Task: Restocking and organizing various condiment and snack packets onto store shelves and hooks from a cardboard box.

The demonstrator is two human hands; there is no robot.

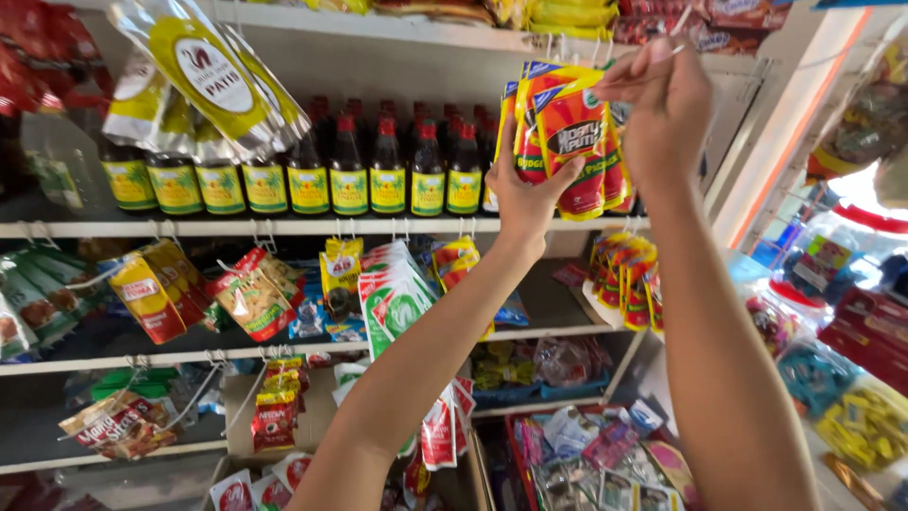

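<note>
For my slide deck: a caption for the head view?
Both hands raise orange sauce pouches before shelved bottles.

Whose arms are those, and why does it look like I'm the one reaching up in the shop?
The camera sits on a person's head, so you see their own two arms as they do. There is one picture only. The left hand holds a bunch of orange and red sauce pouches from below. The right hand pinches at their top, by a hook. Behind stand dark bottles with yellow labels on a white shelf. More packets hang lower down.
</note>
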